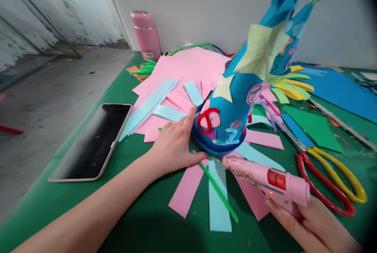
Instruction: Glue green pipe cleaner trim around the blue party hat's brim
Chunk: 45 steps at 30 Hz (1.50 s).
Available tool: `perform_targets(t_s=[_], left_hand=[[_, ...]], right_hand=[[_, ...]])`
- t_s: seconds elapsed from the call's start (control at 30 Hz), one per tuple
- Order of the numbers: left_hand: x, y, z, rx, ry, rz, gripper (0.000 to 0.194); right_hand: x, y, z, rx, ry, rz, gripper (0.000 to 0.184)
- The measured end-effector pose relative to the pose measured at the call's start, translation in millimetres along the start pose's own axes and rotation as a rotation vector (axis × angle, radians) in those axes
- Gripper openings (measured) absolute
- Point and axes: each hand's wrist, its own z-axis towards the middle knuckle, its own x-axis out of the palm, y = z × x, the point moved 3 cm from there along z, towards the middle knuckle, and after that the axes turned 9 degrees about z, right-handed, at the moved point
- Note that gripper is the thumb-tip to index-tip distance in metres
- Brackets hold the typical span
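A tall blue paper cone hat point(232, 108), decorated with yellow stars, drawings and a red pipe-cleaner loop, stands tilted on pink and light-blue paper strips point(219, 202) fanned out round its base. My left hand point(173, 145) grips the cone's lower left rim, thumb up against the side, fingers under the edge. My right hand point(306, 223) holds a pink hot glue gun point(268, 178) at the lower right. Its nozzle points left and touches the front of the cone's base. A green pipe cleaner point(218, 192) lies across the strips below the cone.
A phone point(92, 141) lies screen-up at the table's left edge. Red-and-yellow scissors point(330, 174) lie right of the cone. Pink paper sheets and a pink bottle point(146, 35) are at the back, blue point(341, 90) and green paper at the right. The green table point(141, 221) meets the wall.
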Motion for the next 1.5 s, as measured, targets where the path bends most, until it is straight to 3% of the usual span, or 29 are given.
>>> perform_targets(t_s=[0.37,0.7,1.17,1.5], left_hand=[[-0.4,0,-1,-0.003,0.006,-0.009,0.099],[-1.2,-1,0,-0.002,0.012,-0.012,0.098],[-1.7,-1,0,-0.005,0.015,-0.001,0.099],[-0.3,0,1,-0.006,0.022,-0.016,0.101]], right_hand=[[1,-4,-6,0.005,-0.002,-0.026,0.028],[-1,26,15,-0.038,0.063,-0.007,0.034],[-1,5,3,0.063,0.028,0.099,0.026],[-2,7,6,0.064,0.106,0.092,0.036]])
